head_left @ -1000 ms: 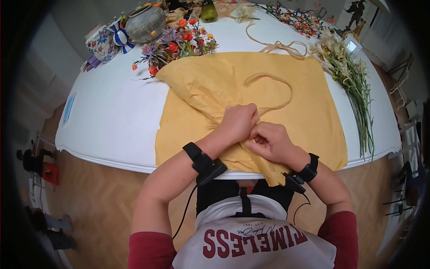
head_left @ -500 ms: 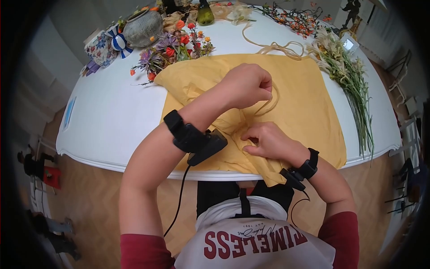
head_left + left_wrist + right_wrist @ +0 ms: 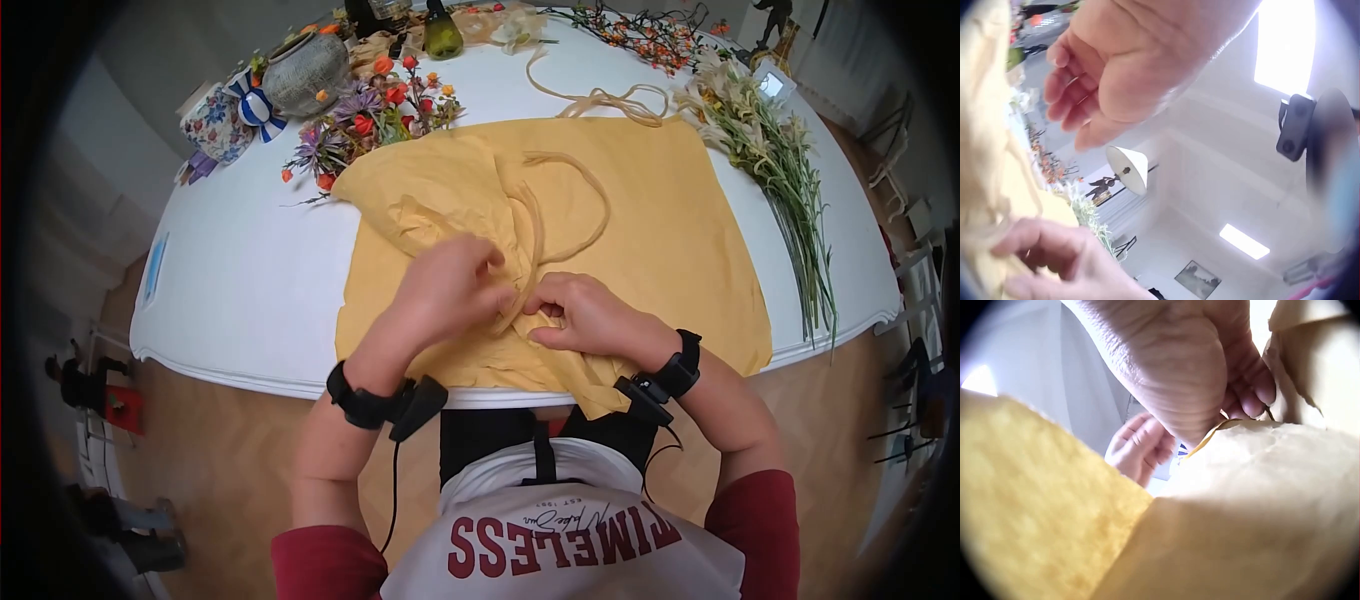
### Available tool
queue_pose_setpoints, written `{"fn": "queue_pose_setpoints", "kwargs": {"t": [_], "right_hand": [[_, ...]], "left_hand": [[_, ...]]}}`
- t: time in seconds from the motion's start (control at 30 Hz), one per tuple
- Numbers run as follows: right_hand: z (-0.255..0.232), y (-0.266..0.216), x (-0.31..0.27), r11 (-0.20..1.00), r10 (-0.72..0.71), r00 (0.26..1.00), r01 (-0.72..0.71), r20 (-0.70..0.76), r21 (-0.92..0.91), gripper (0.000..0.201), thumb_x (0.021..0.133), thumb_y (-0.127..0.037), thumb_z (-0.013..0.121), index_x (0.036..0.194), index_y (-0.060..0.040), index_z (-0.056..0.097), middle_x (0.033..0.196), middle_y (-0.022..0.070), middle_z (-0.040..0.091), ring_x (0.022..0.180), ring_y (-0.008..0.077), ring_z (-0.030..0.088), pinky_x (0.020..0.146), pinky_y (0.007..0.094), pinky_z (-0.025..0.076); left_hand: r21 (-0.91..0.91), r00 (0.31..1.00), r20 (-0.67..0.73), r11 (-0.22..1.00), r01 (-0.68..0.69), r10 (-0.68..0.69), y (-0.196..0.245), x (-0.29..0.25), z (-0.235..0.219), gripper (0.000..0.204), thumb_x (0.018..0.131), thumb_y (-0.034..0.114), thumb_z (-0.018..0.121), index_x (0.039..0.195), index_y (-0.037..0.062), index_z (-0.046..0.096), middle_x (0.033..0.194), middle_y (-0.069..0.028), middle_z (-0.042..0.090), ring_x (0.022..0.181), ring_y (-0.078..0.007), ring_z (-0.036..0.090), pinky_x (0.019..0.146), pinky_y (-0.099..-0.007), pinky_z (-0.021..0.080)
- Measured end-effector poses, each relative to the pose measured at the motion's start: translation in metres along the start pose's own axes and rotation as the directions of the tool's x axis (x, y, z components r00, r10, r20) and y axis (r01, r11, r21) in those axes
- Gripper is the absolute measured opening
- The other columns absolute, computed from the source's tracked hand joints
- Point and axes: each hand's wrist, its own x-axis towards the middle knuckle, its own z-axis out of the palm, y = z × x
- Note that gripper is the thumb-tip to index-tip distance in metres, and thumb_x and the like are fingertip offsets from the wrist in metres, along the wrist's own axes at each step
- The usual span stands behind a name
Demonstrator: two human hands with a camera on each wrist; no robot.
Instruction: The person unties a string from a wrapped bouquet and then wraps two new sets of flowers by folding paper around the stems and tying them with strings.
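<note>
A large sheet of yellow wrapping paper (image 3: pixel 670 260) lies on the table, its left part folded over and gathered in creases toward the near edge. My right hand (image 3: pixel 595 318) pinches the gathered paper between thumb and fingers; in the right wrist view that hand (image 3: pixel 1172 369) has its fingertips at a paper edge. A tan cord (image 3: pixel 603 200) curves over the sheet, and its two lengths meet by the right fingertips. Left of the cord is my left hand (image 3: pixel 450 290), thumb close to it. In the left wrist view, its fingers (image 3: pixel 1072 94) hang loosely curled with nothing in them.
Mixed red and purple flowers (image 3: pixel 365 120) lie beyond the sheet's left corner, near a grey pot (image 3: pixel 305 75) and a floral vase (image 3: pixel 215 125). Long-stemmed pale flowers (image 3: pixel 780 180) lie on the right. More cord (image 3: pixel 620 103) and a green bottle (image 3: pixel 442 35) are at the back.
My left hand moved away from the right hand, up and forward with the cord, then back down to the left and let go. The cord now crosses itself; the right hand keeps hold.
</note>
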Motion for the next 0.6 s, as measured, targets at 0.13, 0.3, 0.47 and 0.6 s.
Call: {"fn": "queue_pose_setpoints", "kwargs": {"t": [0.13,0.3,0.47,0.6], "right_hand": [[0.0,0.001,0.0,1.0,-0.026,1.0,0.026,0.003,0.0,0.027,0.067,-0.018,0.069,0.086,-0.0018,0.059,0.078,0.0103,0.058,0.077,0.0257,0.057,0.068,0.0345,0.047],[-0.001,0.002,-0.001,0.999,-0.043,0.999,0.042,-0.007,-0.018,0.03,0.067,-0.018,0.07,0.088,-0.0024,0.056,0.078,0.0097,0.056,0.076,0.0254,0.057,0.068,0.0339,0.047],[0.0,0.001,-0.001,0.971,0.084,0.996,-0.075,-0.029,0.227,0.032,0.066,-0.019,0.074,0.086,-0.0017,0.056,0.073,0.009,0.057,0.067,0.0251,0.057,0.063,0.0324,0.047],[-0.001,0.003,-0.009,0.993,0.108,0.993,-0.104,-0.058,0.062,0.026,0.068,-0.018,0.074,0.079,-0.0015,0.057,0.069,0.0092,0.058,0.063,0.0232,0.057,0.061,0.0319,0.047]], "left_hand": [[-0.135,0.997,0.076,0.991,0.016,-0.005,-0.013,-0.02,0.039,0.022,0.072,0.014,0.067,0.088,0.001,0.061,0.078,-0.0135,0.061,0.073,-0.0311,0.06,0.063,-0.0394,0.047],[-0.642,0.985,-0.024,0.758,0.115,-0.17,-0.005,-0.013,0.043,0.01,0.087,0.009,0.057,0.09,0.0002,0.055,0.074,-0.0055,0.059,0.064,-0.0132,0.058,0.057,-0.0267,0.046],[-0.952,0.976,-0.029,0.303,0.038,-0.216,-0.003,0.006,0.078,0.01,0.093,0.011,0.049,0.093,0.0017,0.05,0.074,-0.0019,0.056,0.064,-0.0059,0.054,0.058,-0.0196,0.045],[-0.936,0.959,-0.101,0.352,-0.001,-0.266,-0.005,0.004,0.094,0.009,0.093,0.01,0.048,0.094,0.0011,0.048,0.074,-0.0028,0.057,0.063,-0.0068,0.054,0.058,-0.0199,0.046]]}}
